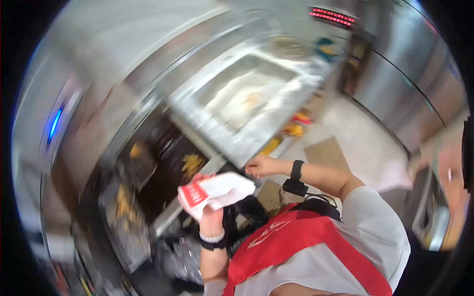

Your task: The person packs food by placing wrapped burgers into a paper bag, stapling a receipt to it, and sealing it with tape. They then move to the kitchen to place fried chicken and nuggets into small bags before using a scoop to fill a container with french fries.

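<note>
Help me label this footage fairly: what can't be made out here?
All in the head view:
White paper packet with a red panel: any contents hidden by its own paper; lettering too blurred to read surely.
Bare left hand: partly hidden by the packet.
Bare right hand: blur obscures whether it pinches anything.
Red-lit rectangular display: readings too small and blurred.
Grey rectangular metal basin: the tan patch inside is blurred.

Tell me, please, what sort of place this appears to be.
Probably a fast-food kitchen: a red-and-white paper packet is in the left hand, golden, fry-like pieces lie nearby, and white, flour-like powder sits in a metal basin.
</note>
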Demonstrator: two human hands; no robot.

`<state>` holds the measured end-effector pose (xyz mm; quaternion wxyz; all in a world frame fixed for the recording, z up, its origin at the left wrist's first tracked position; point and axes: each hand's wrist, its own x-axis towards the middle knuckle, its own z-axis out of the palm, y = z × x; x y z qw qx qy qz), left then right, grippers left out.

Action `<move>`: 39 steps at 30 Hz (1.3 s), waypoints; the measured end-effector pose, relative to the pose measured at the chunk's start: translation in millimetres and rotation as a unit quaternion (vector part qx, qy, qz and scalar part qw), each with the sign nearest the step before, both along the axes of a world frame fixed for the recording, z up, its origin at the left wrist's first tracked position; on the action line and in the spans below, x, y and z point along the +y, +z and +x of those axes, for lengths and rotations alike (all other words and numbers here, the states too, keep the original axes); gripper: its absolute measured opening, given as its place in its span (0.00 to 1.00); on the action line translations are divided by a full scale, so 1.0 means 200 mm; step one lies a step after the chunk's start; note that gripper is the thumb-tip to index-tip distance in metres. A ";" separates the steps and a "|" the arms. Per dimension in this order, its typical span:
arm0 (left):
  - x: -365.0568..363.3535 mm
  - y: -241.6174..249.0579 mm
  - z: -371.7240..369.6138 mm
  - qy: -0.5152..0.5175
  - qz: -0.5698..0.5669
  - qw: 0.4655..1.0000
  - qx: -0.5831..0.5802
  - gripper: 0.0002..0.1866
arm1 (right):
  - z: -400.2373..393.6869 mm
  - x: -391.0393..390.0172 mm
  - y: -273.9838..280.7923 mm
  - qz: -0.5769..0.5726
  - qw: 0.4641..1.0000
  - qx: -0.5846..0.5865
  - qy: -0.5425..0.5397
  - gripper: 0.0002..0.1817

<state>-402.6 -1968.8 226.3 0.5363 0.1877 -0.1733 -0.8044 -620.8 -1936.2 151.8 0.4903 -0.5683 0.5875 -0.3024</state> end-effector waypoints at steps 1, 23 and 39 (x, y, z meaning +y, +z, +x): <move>0.01 -0.03 -0.09 -0.053 -0.021 0.998 0.009 0.31 | -0.14 0.12 -0.01 -0.090 0.990 0.109 -0.025 0.13; 1.43 -0.01 -2.35 -0.708 -0.045 0.701 -0.073 0.19 | -0.84 2.83 0.29 -0.132 0.658 -0.061 -0.738 0.11; 2.18 -0.08 -3.49 -0.882 0.026 0.453 -0.125 0.22 | -0.92 3.79 0.23 0.434 0.293 0.031 -0.851 0.18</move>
